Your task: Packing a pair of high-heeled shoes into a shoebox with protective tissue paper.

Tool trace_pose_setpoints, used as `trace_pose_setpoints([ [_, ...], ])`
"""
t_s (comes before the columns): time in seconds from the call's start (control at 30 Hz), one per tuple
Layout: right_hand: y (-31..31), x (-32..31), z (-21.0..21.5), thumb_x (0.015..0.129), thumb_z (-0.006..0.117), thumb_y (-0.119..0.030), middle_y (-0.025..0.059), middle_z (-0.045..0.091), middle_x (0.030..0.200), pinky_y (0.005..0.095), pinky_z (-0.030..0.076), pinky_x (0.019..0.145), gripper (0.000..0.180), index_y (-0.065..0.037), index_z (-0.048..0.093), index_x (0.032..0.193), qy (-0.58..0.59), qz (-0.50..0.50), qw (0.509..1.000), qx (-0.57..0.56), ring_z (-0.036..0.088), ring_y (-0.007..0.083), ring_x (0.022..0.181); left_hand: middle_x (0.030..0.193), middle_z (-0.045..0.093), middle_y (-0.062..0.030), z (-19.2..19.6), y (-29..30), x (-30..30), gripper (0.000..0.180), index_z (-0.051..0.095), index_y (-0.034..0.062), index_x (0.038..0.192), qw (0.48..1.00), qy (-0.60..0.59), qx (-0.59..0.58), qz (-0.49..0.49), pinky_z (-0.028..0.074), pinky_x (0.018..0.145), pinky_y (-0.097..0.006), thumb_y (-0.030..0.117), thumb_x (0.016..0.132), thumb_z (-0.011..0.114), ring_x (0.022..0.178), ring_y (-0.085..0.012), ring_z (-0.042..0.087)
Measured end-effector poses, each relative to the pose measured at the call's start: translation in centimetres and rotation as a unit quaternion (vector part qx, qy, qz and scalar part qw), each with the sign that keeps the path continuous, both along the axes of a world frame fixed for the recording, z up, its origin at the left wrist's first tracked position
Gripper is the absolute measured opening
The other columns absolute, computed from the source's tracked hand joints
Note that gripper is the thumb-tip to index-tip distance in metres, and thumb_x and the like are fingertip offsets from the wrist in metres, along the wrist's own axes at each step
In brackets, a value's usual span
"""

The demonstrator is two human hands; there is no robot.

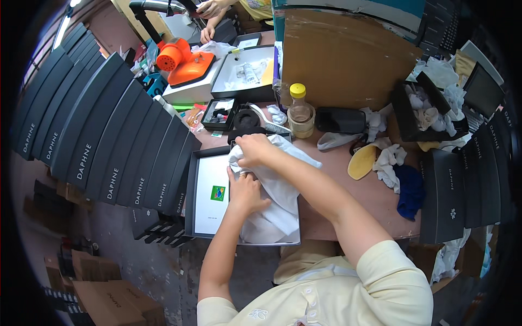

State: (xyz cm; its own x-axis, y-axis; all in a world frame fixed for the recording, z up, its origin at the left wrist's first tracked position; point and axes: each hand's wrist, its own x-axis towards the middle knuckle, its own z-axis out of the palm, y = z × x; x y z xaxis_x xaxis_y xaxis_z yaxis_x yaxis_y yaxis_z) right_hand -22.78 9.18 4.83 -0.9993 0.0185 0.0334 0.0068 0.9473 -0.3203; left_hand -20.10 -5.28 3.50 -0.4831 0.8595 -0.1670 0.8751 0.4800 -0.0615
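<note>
In front of me lies an open, dark-edged shoebox (191, 217) with a white inside. A soft white sheet (274, 220), cloth or tissue I cannot tell, covers its right part and spills over the far right edge. My right hand (253, 150) reaches across from the right, its fingers closed on the sheet's bunched far end. Nearer to me, my left hand (247, 193) lies on the sheet with thumb and fingers spread. Left of it, a white card or lid panel (211, 190) with a green sticker shows. Whatever the sheet covers is hidden.
Tall rows of dark shoeboxes stand at left (117, 130) and right (443, 195). Beyond the box are a black ring-shaped roll (246, 119), a jar (300, 122) and a black case (341, 120). A yellow insole (361, 162) and rags lie right. A co-worker's hand (207, 33) shows at the back.
</note>
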Motion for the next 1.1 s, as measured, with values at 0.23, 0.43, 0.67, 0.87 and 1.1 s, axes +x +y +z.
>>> trace_pose_setpoints([
  [0.23,-0.8,3.5,-7.4,0.082,0.053,-0.024,0.0194,0.045,0.124,0.0541,0.03,0.095,0.049,-0.007,0.044,0.127,0.057,-0.109,0.983,0.134,0.046,0.0366,0.112,0.113,0.056,-0.0189,3.9,-4.8,-0.5,0.028,0.059,-0.0008,0.103,0.9,-0.111,0.418,0.058,0.034,0.096,-0.046,0.009,0.077,0.059,0.11,-0.0337,0.05],
  [0.43,-1.7,6.7,-6.7,0.081,0.053,-0.026,0.0201,0.04,0.131,0.0612,0.015,0.102,0.048,-0.005,0.048,0.125,0.15,-0.11,0.96,0.209,0.033,0.0336,0.126,0.124,0.048,-0.024,-2.0,-14.5,0.5,0.049,0.047,-0.007,0.12,0.932,-0.117,0.278,0.203,0.034,0.1,-0.04,0.014,0.078,0.059,0.118,-0.0377,0.043],
  [0.67,0.1,18.0,-2.9,0.071,0.066,-0.019,0.0256,0.05,0.117,0.044,0.032,0.1,0.074,0.004,0.032,0.132,0.303,-0.322,0.83,-0.339,0.05,0.0384,0.107,0.121,0.054,-0.0163,-6.1,-15.9,5.3,0.037,0.059,0.0034,0.109,0.959,-0.058,0.22,0.17,0.026,0.103,-0.049,0.022,0.077,0.056,0.115,-0.0315,0.048],
  [0.87,-7.2,14.0,-5.3,0.078,0.057,-0.014,0.0238,0.059,0.104,0.047,0.035,0.099,0.057,0.006,0.038,0.128,0.08,-0.062,0.995,0.001,0.055,0.0364,0.105,0.076,0.057,-0.0113,-4.1,-14.9,4.9,0.012,0.057,0.0038,0.071,0.971,-0.054,0.168,0.164,0.034,0.072,-0.041,0.014,0.065,0.06,0.077,-0.0303,0.054],
  [1.1,-4.2,21.6,1.7,0.076,0.061,-0.011,0.0161,0.057,0.108,0.0449,0.035,0.098,0.04,-0.003,0.051,0.114,0.331,-0.051,0.925,-0.18,0.051,0.0331,0.109,0.08,0.058,-0.0128,0.7,-16.2,7.9,0.01,0.057,-0.003,0.077,0.808,0.005,0.537,0.243,0.042,0.072,-0.039,0.006,0.08,0.06,0.079,-0.0299,0.057],
])
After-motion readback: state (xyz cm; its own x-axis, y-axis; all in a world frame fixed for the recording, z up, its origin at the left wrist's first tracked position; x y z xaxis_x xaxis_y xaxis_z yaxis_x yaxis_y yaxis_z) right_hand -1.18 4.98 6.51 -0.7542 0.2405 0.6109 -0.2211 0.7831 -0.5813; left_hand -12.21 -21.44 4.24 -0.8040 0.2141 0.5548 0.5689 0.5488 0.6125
